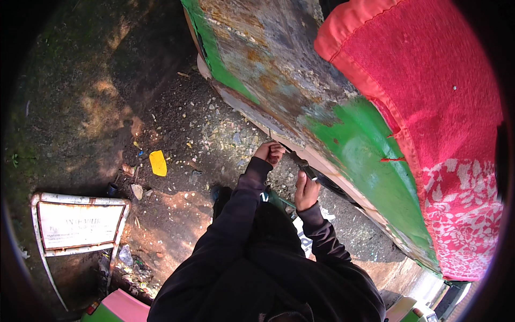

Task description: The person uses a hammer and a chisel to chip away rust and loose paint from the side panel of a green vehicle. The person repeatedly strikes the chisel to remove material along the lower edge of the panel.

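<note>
Left hand (270, 153): gripping the far end of a thin dark tool (298, 160), pressing at the lower edge of the panel.
Right hand (306, 191): closing around the tool's near end.
Panel (300, 102): showing green paint flaking to rust (a red towel (440, 118) is draping over it).
Ground: lying littered with chips; a yellow scrap (157, 162) and a white framed sign (78, 222) are sitting left.

The single head view looks steeply down from above the person's own dark sleeves, close over the green, rust-scraped vehicle panel (322, 123). That panel fills the upper right; bare littered ground (177, 139) spreads to its left. Fisheye bending darkens the rim, curving the panel's lower edge.
</note>
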`<action>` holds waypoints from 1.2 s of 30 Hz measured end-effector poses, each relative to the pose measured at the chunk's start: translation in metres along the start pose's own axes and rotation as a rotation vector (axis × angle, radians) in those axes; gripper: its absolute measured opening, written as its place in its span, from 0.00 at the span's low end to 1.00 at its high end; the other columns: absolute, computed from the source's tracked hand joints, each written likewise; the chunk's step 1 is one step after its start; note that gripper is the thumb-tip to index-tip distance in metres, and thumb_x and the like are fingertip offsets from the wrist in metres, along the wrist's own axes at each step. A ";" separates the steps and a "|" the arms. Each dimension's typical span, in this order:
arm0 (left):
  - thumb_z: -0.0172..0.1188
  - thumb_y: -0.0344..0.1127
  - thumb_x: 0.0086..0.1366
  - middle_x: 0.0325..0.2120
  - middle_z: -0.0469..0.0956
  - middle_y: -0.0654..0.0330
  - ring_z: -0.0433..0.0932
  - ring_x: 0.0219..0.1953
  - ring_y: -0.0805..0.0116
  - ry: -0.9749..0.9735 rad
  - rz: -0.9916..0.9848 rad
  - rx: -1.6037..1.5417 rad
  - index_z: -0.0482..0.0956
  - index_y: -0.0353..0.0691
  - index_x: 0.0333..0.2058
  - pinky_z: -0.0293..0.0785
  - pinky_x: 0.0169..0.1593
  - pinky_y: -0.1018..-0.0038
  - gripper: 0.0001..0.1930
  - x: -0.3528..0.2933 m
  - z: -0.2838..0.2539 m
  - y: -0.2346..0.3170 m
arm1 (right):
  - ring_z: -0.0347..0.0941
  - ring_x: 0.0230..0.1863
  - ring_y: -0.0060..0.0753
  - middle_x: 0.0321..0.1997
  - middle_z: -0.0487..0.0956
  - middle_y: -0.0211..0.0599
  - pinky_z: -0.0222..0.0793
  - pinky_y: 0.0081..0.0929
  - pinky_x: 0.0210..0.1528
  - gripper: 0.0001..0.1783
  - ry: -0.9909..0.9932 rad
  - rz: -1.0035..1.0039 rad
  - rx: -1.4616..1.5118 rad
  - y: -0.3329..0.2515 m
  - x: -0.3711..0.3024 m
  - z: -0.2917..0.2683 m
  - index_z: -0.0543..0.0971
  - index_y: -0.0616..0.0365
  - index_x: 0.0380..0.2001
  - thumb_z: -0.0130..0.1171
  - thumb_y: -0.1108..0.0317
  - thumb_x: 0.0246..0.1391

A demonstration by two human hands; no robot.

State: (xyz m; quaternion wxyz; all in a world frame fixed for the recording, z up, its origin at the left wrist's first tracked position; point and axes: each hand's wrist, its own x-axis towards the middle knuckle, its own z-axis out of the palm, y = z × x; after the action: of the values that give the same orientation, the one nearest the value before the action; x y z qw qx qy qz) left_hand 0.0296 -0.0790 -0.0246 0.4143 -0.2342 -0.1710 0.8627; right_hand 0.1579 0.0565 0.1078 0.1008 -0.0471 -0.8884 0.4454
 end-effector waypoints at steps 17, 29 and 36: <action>0.43 0.22 0.55 0.17 0.63 0.59 0.66 0.18 0.72 0.129 0.101 -0.135 0.58 0.34 0.22 0.71 0.27 0.80 0.05 0.016 0.000 0.030 | 0.70 0.19 0.60 0.15 0.70 0.55 0.63 0.45 0.19 0.10 -0.037 -0.251 -0.185 -0.028 0.018 0.022 0.67 0.61 0.36 0.51 0.76 0.49; 0.45 0.25 0.62 0.18 0.63 0.60 0.63 0.15 0.75 0.101 0.142 0.012 0.65 0.32 0.26 0.65 0.20 0.82 0.05 0.004 -0.017 0.022 | 0.69 0.26 0.65 0.21 0.70 0.63 0.62 0.50 0.27 0.10 -0.145 0.017 -0.194 -0.010 0.012 0.031 0.72 0.69 0.30 0.52 0.70 0.55; 0.44 0.27 0.66 0.14 0.57 0.67 0.55 0.15 0.79 -0.002 0.049 0.170 0.66 0.35 0.28 0.57 0.16 0.85 0.06 -0.041 -0.021 0.026 | 0.70 0.19 0.61 0.13 0.70 0.57 0.64 0.46 0.20 0.14 -0.015 -0.126 -0.128 0.001 0.005 0.032 0.72 0.70 0.38 0.50 0.66 0.57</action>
State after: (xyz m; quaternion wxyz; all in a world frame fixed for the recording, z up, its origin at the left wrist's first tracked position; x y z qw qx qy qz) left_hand 0.0476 -0.1250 -0.0439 0.4113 -0.2015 -0.0916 0.8842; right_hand 0.1459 0.0330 0.0891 0.1186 0.0059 -0.9170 0.3808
